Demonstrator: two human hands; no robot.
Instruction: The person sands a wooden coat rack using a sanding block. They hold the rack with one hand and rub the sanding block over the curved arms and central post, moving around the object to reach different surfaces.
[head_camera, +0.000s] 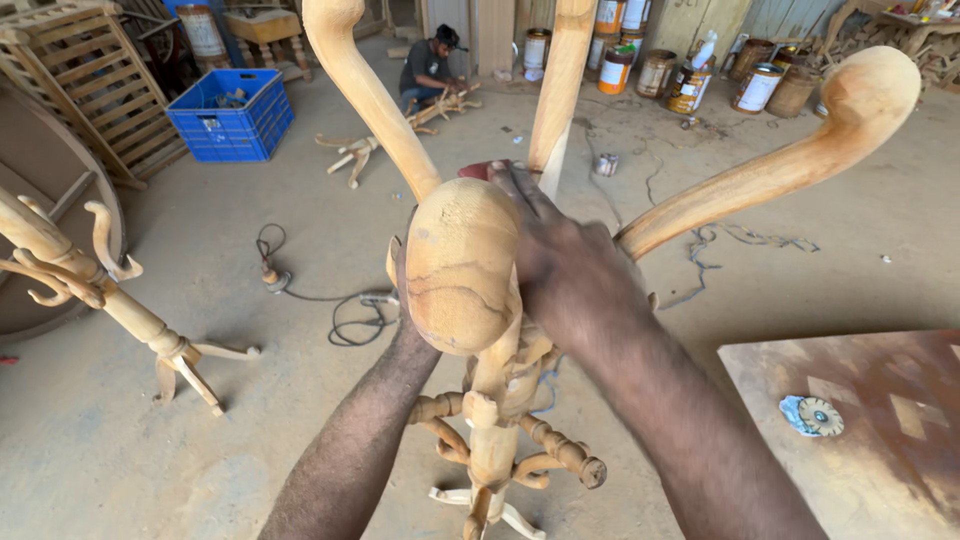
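The unfinished wooden coat stand (470, 300) stands upright on the concrete floor (200, 430), centre of view. The right hand (570, 270) lies flat against its rounded top knob (462, 265), fingers extended. The left hand (400, 275) is behind the knob; its grip cannot be determined. A second coat stand (90, 285) stands well apart at left.

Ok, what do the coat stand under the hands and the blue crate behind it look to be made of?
Coat stand: bare, unvarnished wood by the look of it, pale with brown grain streaks and a matt surface; the right hand rests on its rounded top. Blue crate: likely moulded plastic, given the uniform colour and slotted lattice walls.
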